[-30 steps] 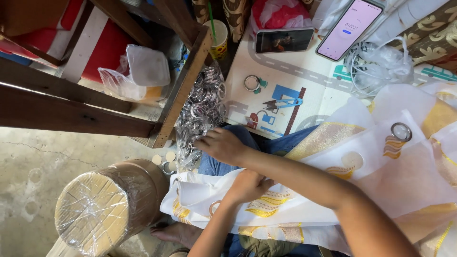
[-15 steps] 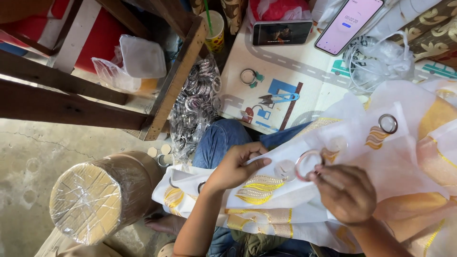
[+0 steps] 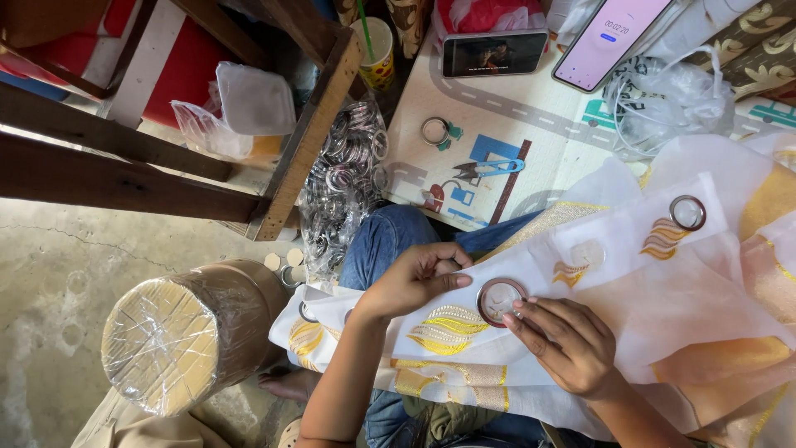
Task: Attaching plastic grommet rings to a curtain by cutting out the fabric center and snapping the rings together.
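Your right hand (image 3: 572,344) is nearest the camera, lying on the white curtain cloth (image 3: 663,274) across your lap. Its fingers are spread, not closed on anything; the fingertips (image 3: 521,305) press the lower right rim of the silver eyelet ring (image 3: 500,299).

Your left hand (image 3: 413,278) comes in from the other side. The thumb lies along the cloth toward the ring's left rim, and the other fingers curl over the fold. It looks like a loose pinch on the fabric, but I can't tell whether anything is under them.

I read this as seating the ring over a cut hole in the cloth. It lies flat, face up, with its axis pointing straight up out of the fabric. It's round, so there's no long axis to speak of. The next move probably calls for even pressure all round the rim, with the cloth kept taut so it doesn't bunch under the ring.

Further along the same strip toward the right edge sits a bare round hole (image 3: 587,253), then a ring already fitted (image 3: 687,212).

Beyond your knee, a clear bag of spare rings (image 3: 344,187) leans against the wooden frame (image 3: 307,141). On the play mat (image 3: 531,116) lie blue-handled snips (image 3: 489,168) and a loose ring (image 3: 434,130). Two phones (image 3: 493,51) rest at the mat's far edge. A wrapped roll (image 3: 186,332) stands on the concrete off to the left.
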